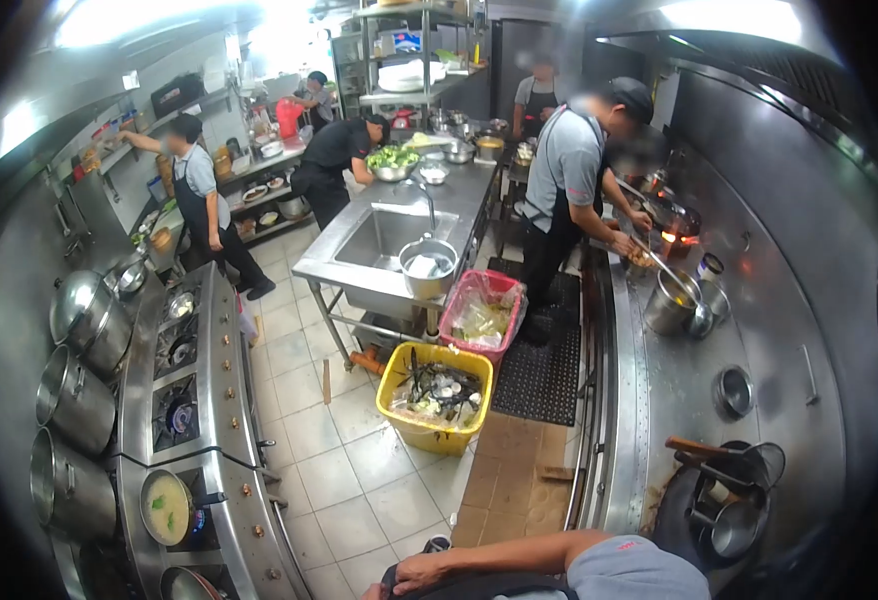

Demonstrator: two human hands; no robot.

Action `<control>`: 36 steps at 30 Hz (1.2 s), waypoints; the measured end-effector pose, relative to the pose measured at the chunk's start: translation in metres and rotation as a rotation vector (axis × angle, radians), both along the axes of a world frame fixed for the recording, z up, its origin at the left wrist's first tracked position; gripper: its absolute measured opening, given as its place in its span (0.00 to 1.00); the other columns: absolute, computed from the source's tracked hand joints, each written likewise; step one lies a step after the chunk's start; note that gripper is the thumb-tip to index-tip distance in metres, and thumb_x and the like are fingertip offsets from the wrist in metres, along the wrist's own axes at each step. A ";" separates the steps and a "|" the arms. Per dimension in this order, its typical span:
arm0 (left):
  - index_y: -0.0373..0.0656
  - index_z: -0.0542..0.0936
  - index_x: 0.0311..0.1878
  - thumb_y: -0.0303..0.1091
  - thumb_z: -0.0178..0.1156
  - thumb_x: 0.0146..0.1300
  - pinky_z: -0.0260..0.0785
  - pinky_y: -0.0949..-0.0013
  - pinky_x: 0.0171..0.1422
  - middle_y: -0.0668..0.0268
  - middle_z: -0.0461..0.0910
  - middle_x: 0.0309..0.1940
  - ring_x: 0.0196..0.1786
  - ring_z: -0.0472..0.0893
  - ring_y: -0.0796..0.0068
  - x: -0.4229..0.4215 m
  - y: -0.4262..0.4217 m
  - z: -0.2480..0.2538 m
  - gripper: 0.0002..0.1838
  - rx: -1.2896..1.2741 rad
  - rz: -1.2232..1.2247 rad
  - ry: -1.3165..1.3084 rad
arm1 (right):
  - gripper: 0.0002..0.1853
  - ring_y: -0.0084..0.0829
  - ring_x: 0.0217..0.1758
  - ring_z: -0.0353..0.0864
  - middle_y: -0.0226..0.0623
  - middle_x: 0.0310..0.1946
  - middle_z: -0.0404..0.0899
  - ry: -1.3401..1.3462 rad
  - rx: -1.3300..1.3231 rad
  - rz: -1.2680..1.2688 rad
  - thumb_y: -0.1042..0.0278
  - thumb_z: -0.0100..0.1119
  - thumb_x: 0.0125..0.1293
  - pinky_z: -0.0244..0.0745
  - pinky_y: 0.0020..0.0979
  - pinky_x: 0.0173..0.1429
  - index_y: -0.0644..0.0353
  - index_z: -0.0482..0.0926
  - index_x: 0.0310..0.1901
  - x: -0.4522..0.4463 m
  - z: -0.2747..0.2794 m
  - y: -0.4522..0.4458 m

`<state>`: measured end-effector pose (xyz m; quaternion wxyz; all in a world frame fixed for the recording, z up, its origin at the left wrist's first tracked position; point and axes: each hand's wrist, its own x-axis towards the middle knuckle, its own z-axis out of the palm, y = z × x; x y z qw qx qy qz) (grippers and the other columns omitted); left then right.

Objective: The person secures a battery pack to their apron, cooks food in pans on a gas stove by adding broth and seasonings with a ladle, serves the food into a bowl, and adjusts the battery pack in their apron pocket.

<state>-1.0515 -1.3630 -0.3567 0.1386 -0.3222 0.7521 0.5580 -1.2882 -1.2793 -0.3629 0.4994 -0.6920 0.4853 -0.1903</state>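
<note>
My right arm, in a grey sleeve, reaches across the bottom of the head view. My right hand (421, 573) is bent closed over dark cloth or some dark thing (391, 578) that I cannot make out. A small patch of skin shows below it at the bottom edge; I cannot tell what part it is. My left hand is not to be made out. To the left, a pan of pale soup (167, 508) with green leaves sits on a lit burner of the stove (221, 400). Part of another pan (189, 584) shows below it.
A yellow bin (434, 440) of scraps and a pink bin (481, 345) stand by the sink table (359, 272). At right, a person (569, 165) cooks over flame beside a rubber mat (539, 375). Several other people work farther back. Large pots (74, 400) line the left wall.
</note>
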 end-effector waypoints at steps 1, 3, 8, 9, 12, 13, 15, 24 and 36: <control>0.41 0.82 0.52 0.36 0.63 0.66 0.76 0.56 0.53 0.54 0.86 0.44 0.46 0.85 0.61 -0.008 0.002 -0.001 0.15 0.006 0.027 0.028 | 0.25 0.57 0.42 0.86 0.56 0.33 0.85 -0.012 0.008 -0.003 0.43 0.57 0.71 0.79 0.52 0.47 0.62 0.85 0.37 0.004 0.001 0.000; 0.41 0.81 0.51 0.36 0.63 0.66 0.76 0.56 0.52 0.55 0.85 0.43 0.45 0.84 0.62 -0.008 0.000 -0.006 0.14 0.016 0.033 0.053 | 0.24 0.56 0.40 0.86 0.54 0.31 0.85 -0.081 0.044 0.035 0.42 0.57 0.71 0.77 0.52 0.44 0.58 0.86 0.37 -0.004 0.014 0.002; 0.41 0.80 0.48 0.35 0.64 0.66 0.76 0.58 0.49 0.58 0.85 0.40 0.43 0.84 0.64 0.015 -0.015 0.004 0.11 0.057 -0.006 0.039 | 0.21 0.50 0.39 0.87 0.45 0.29 0.86 0.447 -0.122 0.019 0.43 0.58 0.70 0.73 0.50 0.49 0.54 0.87 0.37 -0.006 0.031 0.002; 0.41 0.80 0.47 0.35 0.64 0.66 0.76 0.58 0.49 0.58 0.84 0.39 0.43 0.83 0.65 0.021 -0.020 0.009 0.11 0.063 -0.017 0.023 | 0.22 0.50 0.39 0.87 0.45 0.29 0.86 0.434 -0.151 0.021 0.42 0.57 0.70 0.71 0.51 0.52 0.54 0.86 0.36 -0.002 0.038 0.003; 0.41 0.79 0.45 0.34 0.64 0.65 0.76 0.59 0.47 0.60 0.84 0.38 0.41 0.83 0.66 0.036 -0.024 0.025 0.10 0.040 -0.061 0.005 | 0.23 0.48 0.40 0.87 0.43 0.29 0.87 0.387 -0.115 0.003 0.39 0.57 0.69 0.67 0.57 0.60 0.53 0.85 0.34 -0.007 0.062 0.002; 0.41 0.79 0.44 0.34 0.64 0.65 0.76 0.59 0.47 0.61 0.84 0.37 0.41 0.83 0.67 0.038 -0.023 0.029 0.09 0.038 -0.079 0.002 | 0.23 0.47 0.41 0.87 0.43 0.30 0.87 0.427 -0.046 -0.010 0.39 0.58 0.69 0.67 0.57 0.61 0.53 0.85 0.35 -0.006 0.055 0.004; 0.41 0.79 0.43 0.34 0.64 0.65 0.76 0.60 0.45 0.62 0.83 0.36 0.40 0.83 0.68 0.042 -0.022 0.039 0.09 0.013 -0.169 0.001 | 0.25 0.45 0.44 0.88 0.45 0.34 0.88 0.512 -0.002 -0.012 0.37 0.60 0.67 0.67 0.57 0.63 0.55 0.86 0.40 -0.003 0.040 0.010; 0.40 0.80 0.58 0.44 0.67 0.72 0.74 0.67 0.64 0.63 0.85 0.54 0.59 0.81 0.73 0.034 -0.024 0.004 0.20 0.026 0.341 0.075 | 0.15 0.31 0.41 0.86 0.40 0.36 0.89 -0.087 0.199 -0.232 0.56 0.66 0.71 0.81 0.39 0.50 0.61 0.88 0.46 -0.057 0.103 0.009; 0.43 0.82 0.59 0.42 0.78 0.56 0.62 0.58 0.77 0.57 0.76 0.67 0.71 0.73 0.58 0.103 0.157 0.047 0.29 -0.172 0.628 0.306 | 0.45 0.44 0.84 0.55 0.49 0.81 0.57 -0.271 0.536 0.406 0.36 0.59 0.73 0.54 0.40 0.83 0.57 0.58 0.81 0.063 0.025 0.011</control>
